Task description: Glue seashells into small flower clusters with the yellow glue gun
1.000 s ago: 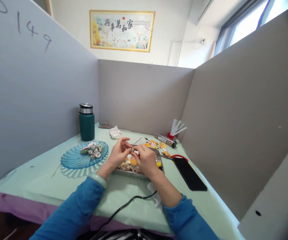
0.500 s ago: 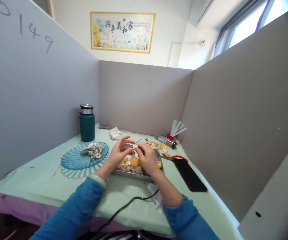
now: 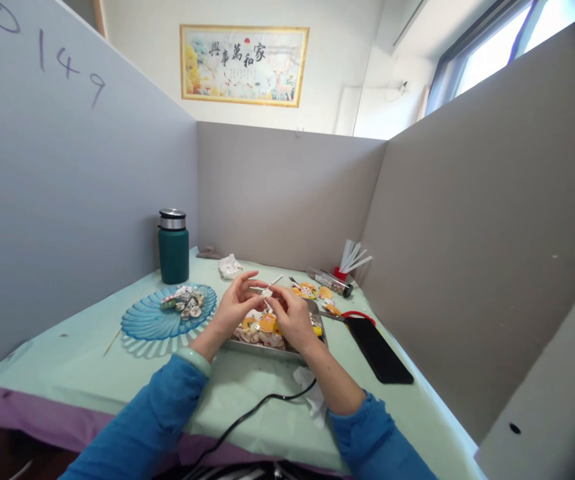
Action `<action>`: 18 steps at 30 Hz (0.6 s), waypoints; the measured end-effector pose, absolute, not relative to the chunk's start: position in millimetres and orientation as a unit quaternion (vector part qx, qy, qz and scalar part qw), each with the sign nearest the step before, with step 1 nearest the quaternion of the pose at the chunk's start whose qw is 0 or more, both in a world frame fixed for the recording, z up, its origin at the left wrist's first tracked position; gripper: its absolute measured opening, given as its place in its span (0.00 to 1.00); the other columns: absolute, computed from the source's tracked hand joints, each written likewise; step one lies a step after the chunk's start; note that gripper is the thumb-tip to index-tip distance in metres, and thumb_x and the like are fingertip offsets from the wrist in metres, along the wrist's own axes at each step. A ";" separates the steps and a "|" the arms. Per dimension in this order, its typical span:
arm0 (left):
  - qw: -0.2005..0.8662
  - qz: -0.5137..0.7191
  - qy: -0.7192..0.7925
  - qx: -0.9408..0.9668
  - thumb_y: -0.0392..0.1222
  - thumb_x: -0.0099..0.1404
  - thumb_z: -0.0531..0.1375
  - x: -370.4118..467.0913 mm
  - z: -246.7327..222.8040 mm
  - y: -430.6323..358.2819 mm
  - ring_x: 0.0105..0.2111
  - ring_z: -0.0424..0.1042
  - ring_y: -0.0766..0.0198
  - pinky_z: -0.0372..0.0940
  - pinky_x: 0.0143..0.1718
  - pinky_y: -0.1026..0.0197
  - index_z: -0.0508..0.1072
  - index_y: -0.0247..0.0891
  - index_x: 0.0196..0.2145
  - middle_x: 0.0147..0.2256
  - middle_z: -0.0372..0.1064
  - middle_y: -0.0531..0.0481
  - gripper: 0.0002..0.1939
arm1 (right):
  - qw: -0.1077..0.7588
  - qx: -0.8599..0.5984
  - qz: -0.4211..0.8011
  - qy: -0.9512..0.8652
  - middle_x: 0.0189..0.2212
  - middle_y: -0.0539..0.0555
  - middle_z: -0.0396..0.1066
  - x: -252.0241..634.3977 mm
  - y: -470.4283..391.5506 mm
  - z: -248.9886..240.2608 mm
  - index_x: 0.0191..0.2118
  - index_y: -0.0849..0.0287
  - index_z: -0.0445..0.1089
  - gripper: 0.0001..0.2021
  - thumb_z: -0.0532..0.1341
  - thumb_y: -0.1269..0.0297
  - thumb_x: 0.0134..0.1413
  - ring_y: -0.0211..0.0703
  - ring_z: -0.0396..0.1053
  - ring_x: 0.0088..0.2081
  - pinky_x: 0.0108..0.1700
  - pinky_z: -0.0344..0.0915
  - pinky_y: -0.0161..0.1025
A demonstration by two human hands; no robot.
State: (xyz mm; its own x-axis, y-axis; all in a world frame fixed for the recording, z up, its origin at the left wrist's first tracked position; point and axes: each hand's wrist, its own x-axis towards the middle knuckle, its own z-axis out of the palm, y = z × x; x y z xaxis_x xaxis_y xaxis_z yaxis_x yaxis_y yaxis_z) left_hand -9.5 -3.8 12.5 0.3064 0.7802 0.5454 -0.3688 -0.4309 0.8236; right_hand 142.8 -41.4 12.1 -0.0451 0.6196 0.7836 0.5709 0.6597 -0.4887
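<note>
Above a metal tray at the middle of the table, both hands meet around a small white piece. My left hand pinches it from the left, and my right hand grips it from the right with thumb and finger. The piece is too small to make out well. Orange and white paper-like cutouts lie heaped in the tray below the fingers. On the left, a blue scalloped plate holds a pile of small patterned pieces.
A green bottle stands at the back left. Crumpled white paper lies behind the hands. At right are a black phone, red-handled scissors, a clear tube and white sticks in a red holder. A black cable crosses the front.
The fingers of both hands have shifted slightly around the small white piece. The tray, the plate and the other objects have not moved.
</note>
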 end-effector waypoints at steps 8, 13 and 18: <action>0.512 0.557 0.170 0.632 0.42 0.54 0.65 -9.3 11.1 -3.0 0.27 0.71 0.68 0.68 0.31 0.62 0.61 0.38 0.50 0.41 0.70 0.46 0.28 | 0.560 -0.413 0.028 -0.717 0.32 0.52 0.72 142.5 -40.9 9.6 0.43 0.59 0.68 0.09 0.57 0.67 0.55 0.38 0.68 0.29 0.34 0.64 0.34; 0.489 0.571 0.206 0.627 0.47 0.54 0.64 -7.2 10.6 -2.3 0.24 0.71 0.67 0.67 0.27 0.63 0.63 0.37 0.48 0.30 0.70 0.52 0.26 | 0.562 -0.409 0.022 -0.719 0.31 0.52 0.72 142.8 -42.1 9.5 0.44 0.58 0.67 0.10 0.55 0.64 0.58 0.39 0.69 0.29 0.34 0.64 0.34; 0.484 0.576 0.225 0.619 0.47 0.55 0.64 -6.8 11.1 -1.8 0.24 0.72 0.66 0.69 0.29 0.62 0.62 0.35 0.47 0.24 0.69 0.55 0.26 | 0.551 -0.402 0.019 -0.731 0.32 0.52 0.72 142.6 -42.7 9.5 0.43 0.58 0.68 0.10 0.55 0.65 0.58 0.38 0.69 0.29 0.35 0.64 0.34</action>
